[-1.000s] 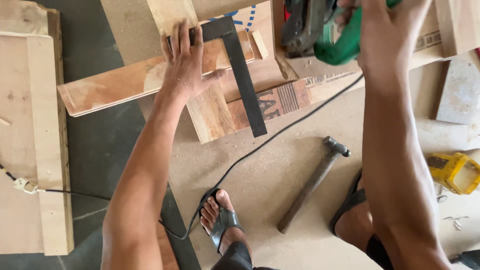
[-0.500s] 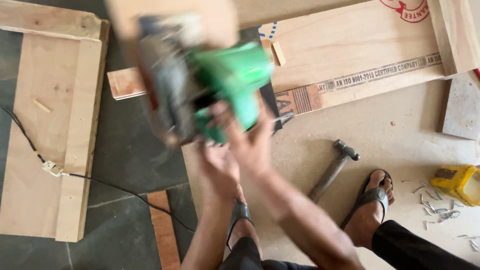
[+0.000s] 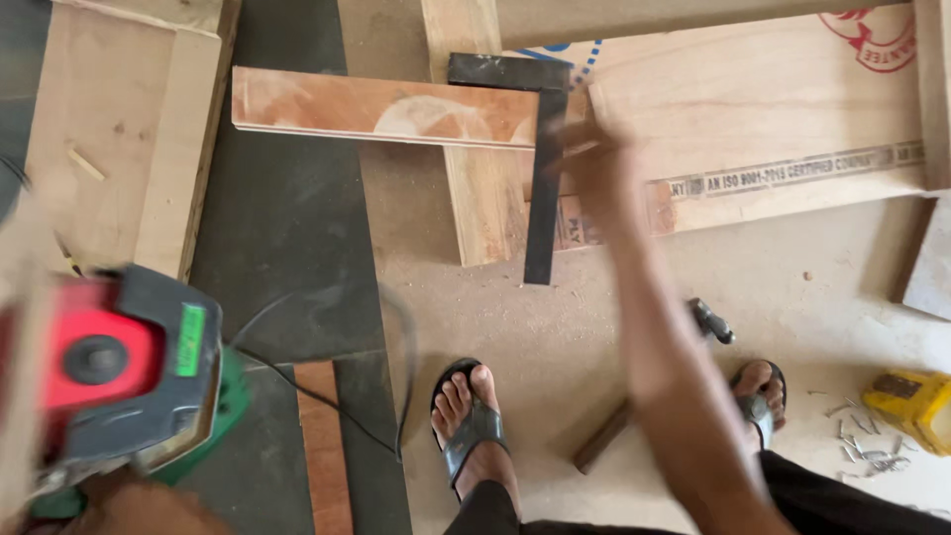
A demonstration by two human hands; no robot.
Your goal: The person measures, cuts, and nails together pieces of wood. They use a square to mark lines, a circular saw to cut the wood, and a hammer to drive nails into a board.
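A power saw [image 3: 119, 376] with a red disc guard, grey body and green housing fills the lower left, close to the camera. My left hand [image 3: 139, 510] shows only partly beneath the saw and carries it. My right hand [image 3: 594, 168] is blurred with motion over the black metal try square [image 3: 545, 178]. The square lies across a reddish wooden plank [image 3: 347, 104] and a pale upright board [image 3: 485, 198]. The blur hides whether the right hand's fingers touch the square.
A large plywood sheet [image 3: 773, 119] lies at the upper right and a wooden frame [image 3: 129, 129] at the left. A hammer [image 3: 708, 319], a yellow tool [image 3: 911, 406], loose nails [image 3: 857, 441] and the saw's black cord [image 3: 396, 396] lie near my sandalled feet [image 3: 474, 421].
The saw has swung from the top right, across the middle, down to the lower left. My right hand has let go of it and moved up toward the try square.
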